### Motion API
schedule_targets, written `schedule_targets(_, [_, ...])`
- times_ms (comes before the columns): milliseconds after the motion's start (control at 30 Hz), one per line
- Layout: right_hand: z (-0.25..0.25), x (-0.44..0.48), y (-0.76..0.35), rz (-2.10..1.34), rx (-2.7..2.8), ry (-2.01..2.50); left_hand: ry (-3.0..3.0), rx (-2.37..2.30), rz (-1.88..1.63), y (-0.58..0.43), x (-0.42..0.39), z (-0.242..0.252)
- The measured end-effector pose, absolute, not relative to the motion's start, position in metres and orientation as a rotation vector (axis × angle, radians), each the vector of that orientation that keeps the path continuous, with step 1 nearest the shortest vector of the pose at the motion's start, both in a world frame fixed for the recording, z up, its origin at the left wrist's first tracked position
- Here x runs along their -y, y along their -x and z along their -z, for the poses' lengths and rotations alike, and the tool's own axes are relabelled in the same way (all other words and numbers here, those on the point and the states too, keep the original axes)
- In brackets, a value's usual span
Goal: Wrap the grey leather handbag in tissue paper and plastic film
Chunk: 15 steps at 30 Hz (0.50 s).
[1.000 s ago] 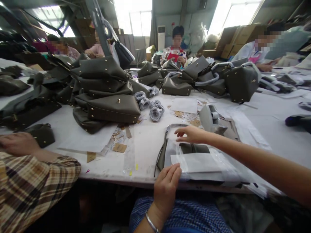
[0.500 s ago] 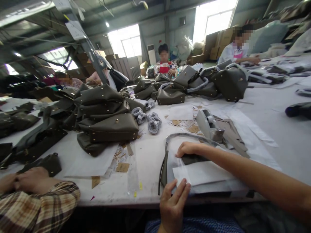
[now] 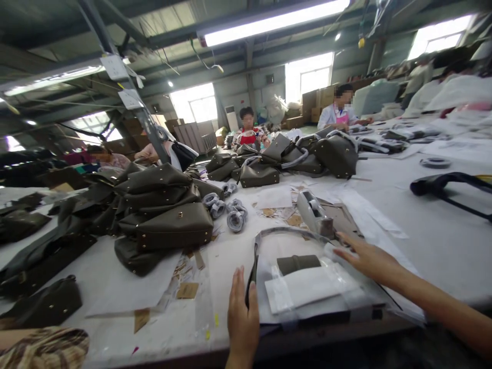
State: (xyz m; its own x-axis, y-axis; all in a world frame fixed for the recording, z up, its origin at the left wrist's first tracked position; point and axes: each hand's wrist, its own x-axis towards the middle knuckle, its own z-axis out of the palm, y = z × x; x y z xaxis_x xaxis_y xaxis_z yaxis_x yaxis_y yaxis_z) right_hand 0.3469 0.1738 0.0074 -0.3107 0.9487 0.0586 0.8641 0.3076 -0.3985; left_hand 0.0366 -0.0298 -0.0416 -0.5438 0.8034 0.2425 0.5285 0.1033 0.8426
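A dark olive handbag (image 3: 298,263) lies flat at the table's front edge, mostly covered by white paper and clear tape. Its wrapped handle arches away from me. On top rests a folded white packet (image 3: 303,288), taped down. My left hand (image 3: 243,312) is at the bag's left side, fingers stretched upward and apart from the thumb, touching or nearly touching the dark strap there. Over the bag's far right corner my right hand (image 3: 359,256) reaches with spread fingers, holding nothing. Just beyond it stands a grey tape dispenser (image 3: 315,215).
Stacked olive handbags (image 3: 175,228) stand at left, with more bags (image 3: 334,154) farther back. Rolled wrapped straps (image 3: 236,218) lie mid-table. Paper scraps and a brown card (image 3: 188,290) are scattered about. A co-worker's plaid sleeve (image 3: 49,348) is at lower left; other people sit across the table.
My right hand has moved off the packet to the right, and my left hand has shifted left to the bag's side. The view has tilted up. The co-worker's hands have mostly left view.
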Motion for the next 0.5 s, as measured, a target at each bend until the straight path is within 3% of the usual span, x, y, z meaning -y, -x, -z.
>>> schedule_targets(133, [0.018, -0.160, -0.363, -0.654, 2.227, 1.736, -0.907, -1.900, -1.369, -0.033, 0.002, 0.029])
schedule_targets(333, [-0.031, -0.148, -0.330, -0.644, 1.896, 1.476, -0.823, -1.677, -1.894, -0.032, 0.008, -0.016])
schedule_targets(500, [-0.035, -0.160, -0.304, -0.752, 1.831, 1.316, -0.800, -1.573, -1.964, -0.011, 0.018, -0.046])
